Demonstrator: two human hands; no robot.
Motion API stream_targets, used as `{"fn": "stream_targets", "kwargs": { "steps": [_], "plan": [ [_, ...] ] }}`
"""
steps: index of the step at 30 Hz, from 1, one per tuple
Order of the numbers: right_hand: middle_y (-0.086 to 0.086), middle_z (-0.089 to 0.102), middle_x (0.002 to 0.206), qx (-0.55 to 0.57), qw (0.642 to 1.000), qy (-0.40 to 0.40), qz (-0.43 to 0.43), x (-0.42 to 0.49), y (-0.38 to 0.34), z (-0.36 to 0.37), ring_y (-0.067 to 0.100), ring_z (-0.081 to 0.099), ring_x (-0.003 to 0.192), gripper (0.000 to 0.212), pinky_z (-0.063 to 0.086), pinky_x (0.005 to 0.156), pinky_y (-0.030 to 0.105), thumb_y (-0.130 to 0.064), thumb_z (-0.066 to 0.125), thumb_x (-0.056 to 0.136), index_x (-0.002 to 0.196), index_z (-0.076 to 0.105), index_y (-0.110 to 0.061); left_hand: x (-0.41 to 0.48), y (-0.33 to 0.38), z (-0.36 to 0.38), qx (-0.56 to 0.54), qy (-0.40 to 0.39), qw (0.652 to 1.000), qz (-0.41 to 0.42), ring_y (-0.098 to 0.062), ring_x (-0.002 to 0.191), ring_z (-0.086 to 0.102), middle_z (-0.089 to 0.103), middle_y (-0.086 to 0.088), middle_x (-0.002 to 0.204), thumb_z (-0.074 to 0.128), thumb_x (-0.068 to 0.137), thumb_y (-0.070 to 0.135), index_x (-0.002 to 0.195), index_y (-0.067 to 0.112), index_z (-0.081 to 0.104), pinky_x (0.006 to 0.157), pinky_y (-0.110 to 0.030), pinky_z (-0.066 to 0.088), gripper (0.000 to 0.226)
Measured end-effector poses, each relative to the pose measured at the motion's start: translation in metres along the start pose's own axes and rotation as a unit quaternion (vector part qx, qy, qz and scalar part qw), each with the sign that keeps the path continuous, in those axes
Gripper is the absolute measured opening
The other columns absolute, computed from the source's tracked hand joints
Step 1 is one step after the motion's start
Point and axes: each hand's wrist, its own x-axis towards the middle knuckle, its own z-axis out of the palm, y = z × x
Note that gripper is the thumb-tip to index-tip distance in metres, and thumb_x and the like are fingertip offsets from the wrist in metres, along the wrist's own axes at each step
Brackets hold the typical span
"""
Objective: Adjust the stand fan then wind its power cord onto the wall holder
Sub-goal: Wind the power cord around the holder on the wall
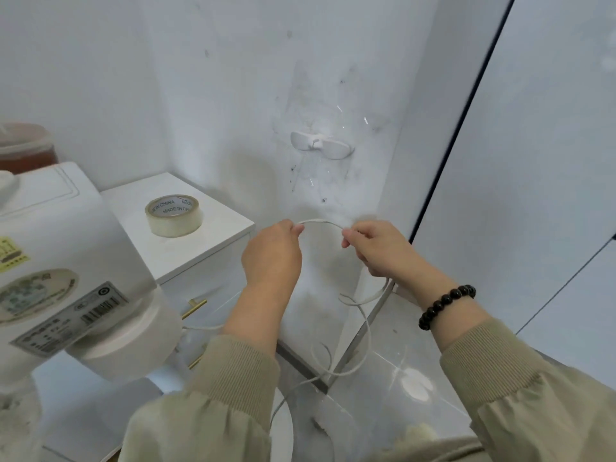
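Note:
A white power cord (321, 222) arches between my two hands in front of the white wall. My left hand (271, 253) pinches one end of the arch and my right hand (376, 248) pinches the other; more cord hangs from the right hand in loose loops down to the floor. The white wall holder (321, 146), a two-winged hook, is stuck to the wall above the hands and carries no cord. The white stand fan's motor housing (66, 271), with stickers and a barcode label, fills the left side.
A roll of clear tape (173, 215) sits on a white cabinet (213, 241) with gold handles, left of my hands. A brownish lidded container (26, 148) stands at far left. A dark-edged white panel (533, 161) runs along the right, with glossy tiled floor (400, 361) below.

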Motion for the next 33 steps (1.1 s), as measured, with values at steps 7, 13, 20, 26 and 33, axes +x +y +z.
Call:
{"fn": "stream_targets", "kwargs": {
  "steps": [7,13,20,26,33],
  "plan": [
    [-0.008,0.041,0.045,-0.037,0.997,0.064,-0.026,-0.012,-0.060,-0.056,0.005,0.030,0.030,0.023,0.027,0.039,0.015,-0.012,0.049,0.092,0.080,0.068,-0.010,0.034,0.047,-0.058,0.145,-0.028,0.988,0.039,-0.028,0.099,0.059,0.063,-0.007,0.104,0.039,0.100,0.031,0.104,0.013,0.062,0.069,-0.030,0.036,0.029],
    [0.007,0.049,0.055,-0.153,0.979,0.108,-0.077,-0.006,-0.112,-0.081,0.013,0.040,0.046,0.029,0.033,0.044,0.019,-0.022,0.058,0.089,0.083,0.069,0.004,0.073,0.045,-0.119,0.280,-0.023,0.960,0.022,-0.015,0.056,0.042,0.042,0.002,0.063,0.049,0.093,0.017,0.066,0.014,0.048,0.046,-0.024,0.023,0.027],
    [0.013,0.064,0.086,-0.371,0.884,0.224,-0.175,0.015,-0.137,-0.079,0.032,0.058,0.080,0.017,0.048,0.065,0.037,0.003,0.043,0.081,0.085,0.060,-0.001,0.107,0.049,-0.149,0.205,-0.250,0.944,0.073,-0.016,0.059,0.062,0.065,-0.003,0.073,0.056,0.087,0.014,0.084,0.004,0.066,0.056,-0.023,0.049,0.014],
    [0.010,0.061,0.080,-0.426,0.836,0.263,-0.224,0.040,-0.151,-0.072,0.026,0.045,0.061,0.014,0.033,0.050,0.030,0.004,0.045,0.083,0.090,0.053,-0.006,0.148,0.055,-0.150,0.109,-0.323,0.932,0.127,-0.011,0.059,0.065,0.070,-0.001,0.070,0.064,0.085,0.024,0.075,0.009,0.069,0.060,-0.023,0.053,0.019],
    [-0.002,0.034,0.070,-0.493,0.811,0.231,-0.214,0.054,-0.151,-0.050,0.020,0.034,0.055,0.023,0.012,0.043,0.028,-0.004,0.057,0.082,0.088,0.036,-0.012,0.182,0.040,-0.126,0.163,-0.281,0.930,0.173,-0.019,0.061,0.062,0.070,-0.007,0.069,0.066,0.082,0.029,0.072,0.004,0.069,0.064,-0.028,0.053,0.027]
  ]
}}
